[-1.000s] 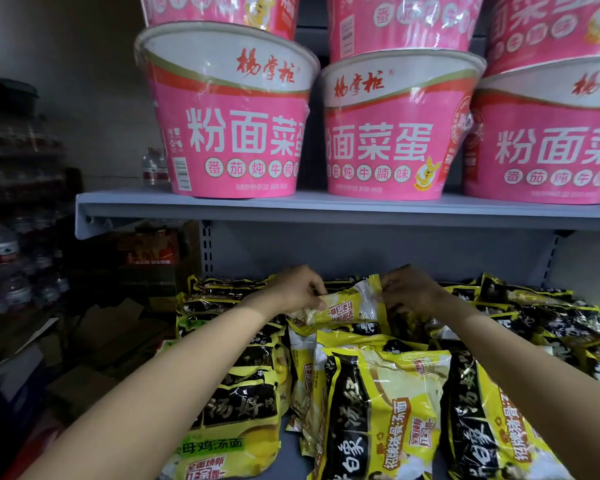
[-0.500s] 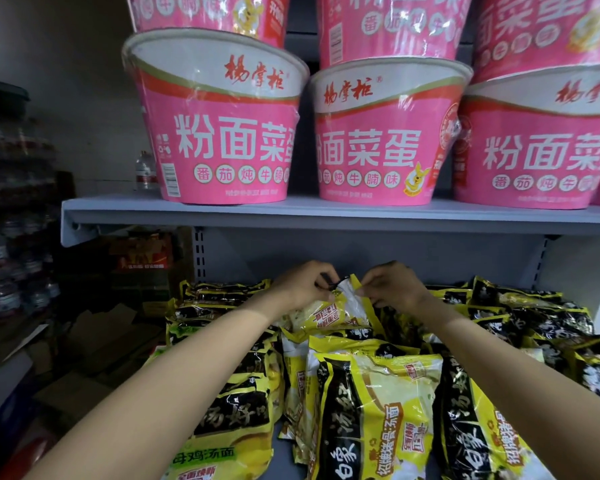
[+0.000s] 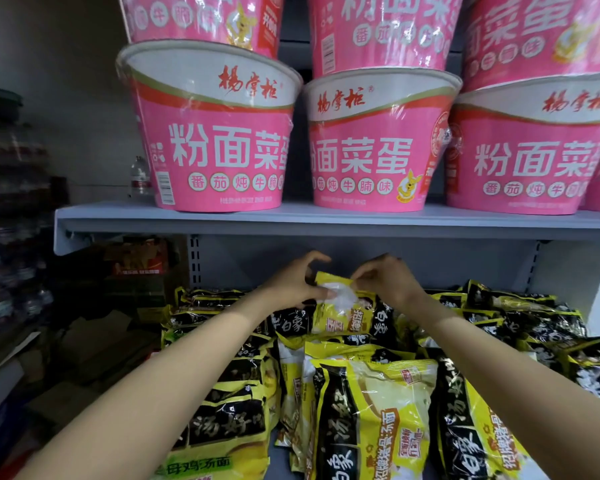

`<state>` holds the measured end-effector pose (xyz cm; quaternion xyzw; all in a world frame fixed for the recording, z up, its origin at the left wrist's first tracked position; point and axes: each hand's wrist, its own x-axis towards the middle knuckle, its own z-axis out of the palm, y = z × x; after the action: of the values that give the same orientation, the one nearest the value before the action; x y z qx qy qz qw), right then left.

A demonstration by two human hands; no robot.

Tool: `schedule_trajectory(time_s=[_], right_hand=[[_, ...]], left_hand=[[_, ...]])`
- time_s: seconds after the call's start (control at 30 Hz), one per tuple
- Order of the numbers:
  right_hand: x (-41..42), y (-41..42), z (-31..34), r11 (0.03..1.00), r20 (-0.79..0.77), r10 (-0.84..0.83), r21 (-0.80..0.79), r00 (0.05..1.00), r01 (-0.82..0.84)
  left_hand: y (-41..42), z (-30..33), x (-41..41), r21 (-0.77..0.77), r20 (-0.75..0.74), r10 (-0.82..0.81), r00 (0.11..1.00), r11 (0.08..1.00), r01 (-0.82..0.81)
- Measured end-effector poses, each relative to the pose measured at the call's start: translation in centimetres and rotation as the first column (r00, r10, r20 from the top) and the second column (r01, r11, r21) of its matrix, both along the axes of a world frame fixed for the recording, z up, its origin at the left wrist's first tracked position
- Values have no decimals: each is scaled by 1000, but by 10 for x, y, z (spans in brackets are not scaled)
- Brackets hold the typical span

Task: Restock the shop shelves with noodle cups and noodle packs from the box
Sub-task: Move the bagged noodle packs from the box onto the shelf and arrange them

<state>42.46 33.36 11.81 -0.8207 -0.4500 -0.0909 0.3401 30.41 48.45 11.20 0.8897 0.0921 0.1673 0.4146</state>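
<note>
Noodle pack (image 3: 340, 306): yellow and black wrapper with a clear window, held upright between both hands at the back of the lower shelf. Its top edge is pinched by the right hand (image 3: 385, 282); its left side is gripped by the left hand (image 3: 291, 285). Like packs (image 3: 371, 410) are heaped below the hands. Pink noodle cups (image 3: 219, 140) are stacked on the grey shelf (image 3: 326, 221) above them. Dim storeroom clutter is seen left of the left hand.

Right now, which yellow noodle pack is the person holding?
The upright noodle pack at the back of the middle row: both hands touch its top edge, left hand and right hand. The others lie untouched.
</note>
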Motion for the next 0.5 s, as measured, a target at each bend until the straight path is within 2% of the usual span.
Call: schedule_trajectory(time_s=[0.13,0.23,0.37,0.5], right_hand=[[-10,11,-6,988,-49,112,-104,993,-116],[-1,2,-9,982,-148,55,-168,987,-80],[8,-10,-15,982,-260,32,-173,965,-79],[5,-3,-15,989,-205,-14,-144,979,-16]], left_hand=[[4,-1,-3,71,-3,27,1000,997,-26],[13,-6,-10,128,16,101,995,986,-102],[23,-9,-16,196,14,97,995,976,-98],[19,-8,-12,301,-52,58,997,953,-39]])
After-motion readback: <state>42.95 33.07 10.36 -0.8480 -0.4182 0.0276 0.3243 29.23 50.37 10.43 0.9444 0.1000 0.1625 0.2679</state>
